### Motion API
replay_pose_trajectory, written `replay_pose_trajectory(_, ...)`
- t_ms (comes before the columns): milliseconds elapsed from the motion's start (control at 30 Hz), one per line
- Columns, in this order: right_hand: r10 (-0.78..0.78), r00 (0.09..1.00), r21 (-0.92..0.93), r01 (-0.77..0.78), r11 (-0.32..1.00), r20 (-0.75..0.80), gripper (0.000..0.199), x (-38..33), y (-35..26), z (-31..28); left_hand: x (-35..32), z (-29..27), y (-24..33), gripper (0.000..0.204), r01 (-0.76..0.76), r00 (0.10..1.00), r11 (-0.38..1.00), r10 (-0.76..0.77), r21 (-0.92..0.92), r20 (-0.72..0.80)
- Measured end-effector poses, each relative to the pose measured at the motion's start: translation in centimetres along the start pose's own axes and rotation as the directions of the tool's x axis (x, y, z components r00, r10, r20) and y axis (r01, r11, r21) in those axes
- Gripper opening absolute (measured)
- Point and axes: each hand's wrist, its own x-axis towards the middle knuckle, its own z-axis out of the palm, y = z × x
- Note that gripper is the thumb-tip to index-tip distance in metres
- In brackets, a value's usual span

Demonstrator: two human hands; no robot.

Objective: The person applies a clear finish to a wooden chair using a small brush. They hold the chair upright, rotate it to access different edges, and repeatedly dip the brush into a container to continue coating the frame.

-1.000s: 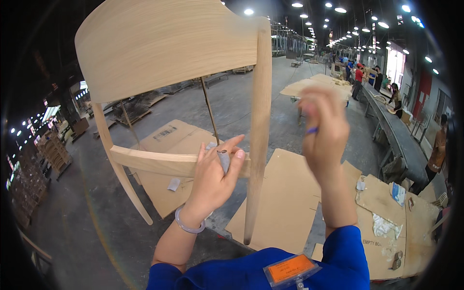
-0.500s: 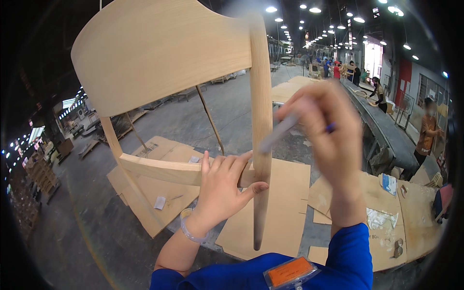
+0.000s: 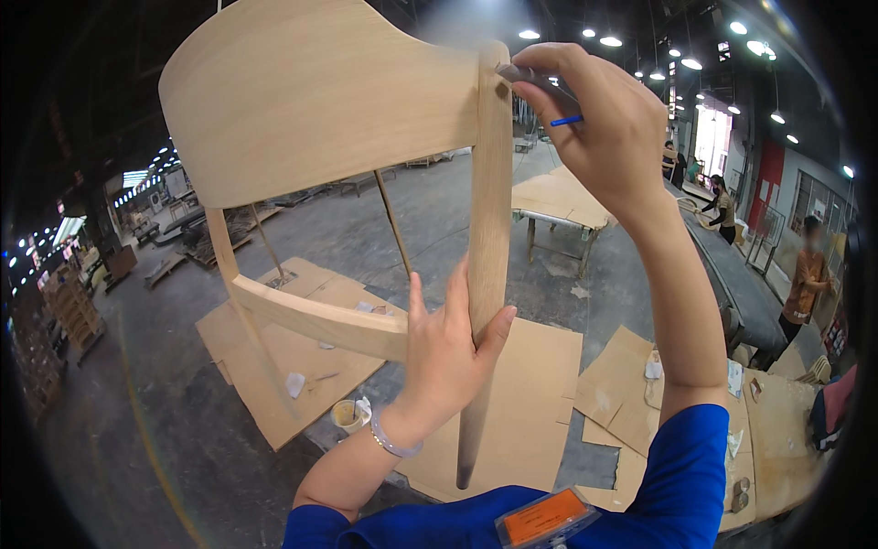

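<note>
1. Unfinished pale wooden chair frame (image 3: 320, 119), raised before the person in the upper centre of the view; broad curved back panel uppermost, one tapered leg (image 3: 485, 274) pointing down, a cross rail (image 3: 311, 320) running left from it.
2. Left hand (image 3: 448, 352): fingers spread and pressed around the joint of leg and rail, steadying the frame.
3. Right hand (image 3: 608, 119): closed around a slim blue-tipped tool (image 3: 549, 91), its tip at a small hole near the top of the leg.
4. Orange rectangular badge (image 3: 546, 517) on the blue sleeve, at the lower edge.
5. Flat plywood sheets (image 3: 540, 403) on the grey concrete floor below; small round cup (image 3: 347, 414) beside them.
6. Open floor to the left; stacked timber (image 3: 73, 311) at far left.
7. Workbench (image 3: 558, 197) behind; other people (image 3: 805, 274) along the right wall; ceiling lamps overhead.
</note>
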Motion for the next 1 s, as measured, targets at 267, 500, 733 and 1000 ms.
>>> replay_pose_trajectory(267, -0.199, 0.979, -0.098, 0.202, 0.974, 0.044, 0.017, 0.0, 0.6, 2.3, -0.7, 0.6, -1.2, 0.067, -0.034, 0.986, 0.995, 0.048, 0.093, -0.158)
replay_pose_trajectory(500, -0.329, 0.942, -0.080, 0.334, 0.939, 0.067, 0.024, 0.1, 1.5, 4.1, -0.9, 1.0, -2.2, 0.069, -0.054, 0.968, 0.983, 0.095, 0.178, -0.231)
replay_pose_trajectory(733, -0.368, 0.929, 0.003, 0.369, 0.930, 0.048, 0.032, -1.1, 0.8, 6.5, -1.8, 1.0, -4.4, 0.068, -0.022, 0.964, 0.973, 0.081, 0.228, -0.252)
replay_pose_trajectory(1000, -0.299, 0.951, 0.018, 0.298, 0.954, 0.083, 0.035, -1.7, -0.5, 7.9, -2.5, 0.6, -5.8, 0.065, 0.002, 0.962, 0.954, 0.080, 0.300, -0.261)
